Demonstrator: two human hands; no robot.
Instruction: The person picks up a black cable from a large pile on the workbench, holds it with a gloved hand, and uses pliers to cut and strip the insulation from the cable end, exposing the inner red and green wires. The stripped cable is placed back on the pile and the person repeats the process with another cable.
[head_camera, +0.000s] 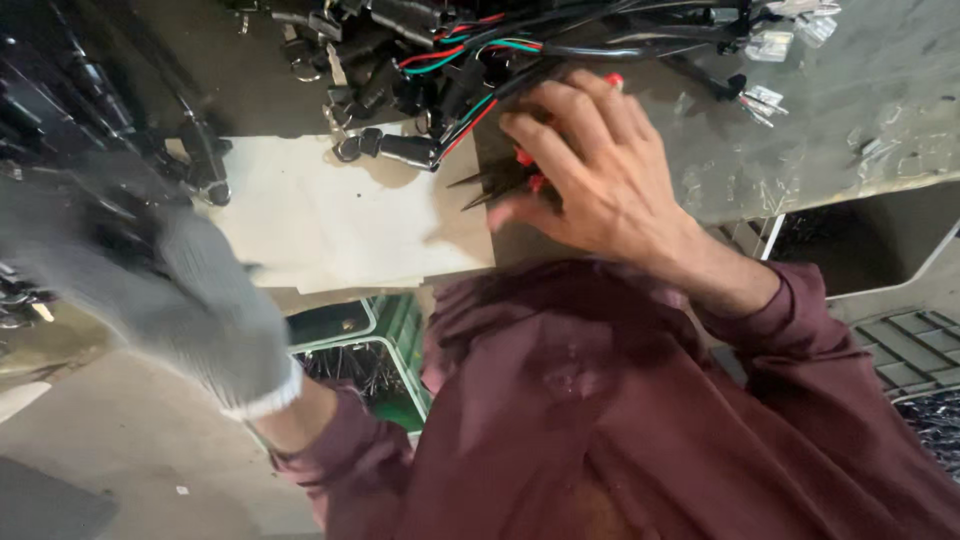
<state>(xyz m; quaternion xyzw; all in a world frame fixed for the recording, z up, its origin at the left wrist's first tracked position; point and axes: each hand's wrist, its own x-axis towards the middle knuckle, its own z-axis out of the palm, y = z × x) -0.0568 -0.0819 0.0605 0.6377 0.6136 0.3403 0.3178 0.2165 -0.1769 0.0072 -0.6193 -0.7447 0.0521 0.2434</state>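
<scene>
My bare right hand (590, 170) closes its grip over red-handled pliers (505, 180), whose dark tips poke out to its left over the desk (800, 120). Just above lies a wire bundle (470, 50). My gloved left hand (190, 300) is blurred, far left of the pliers.

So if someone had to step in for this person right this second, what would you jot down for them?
Right hand: bare, resting on red-handled pointed pliers on the grey workbench; grip not clear.
Left hand: in a grey knit glove, blurred, out at the left beside black parts; whether it holds anything cannot be told.
Bundle of black, red and green wires with black connectors lies just beyond the pliers, partly on a pale cardboard sheet.
Done and left: cannot tell.
</scene>
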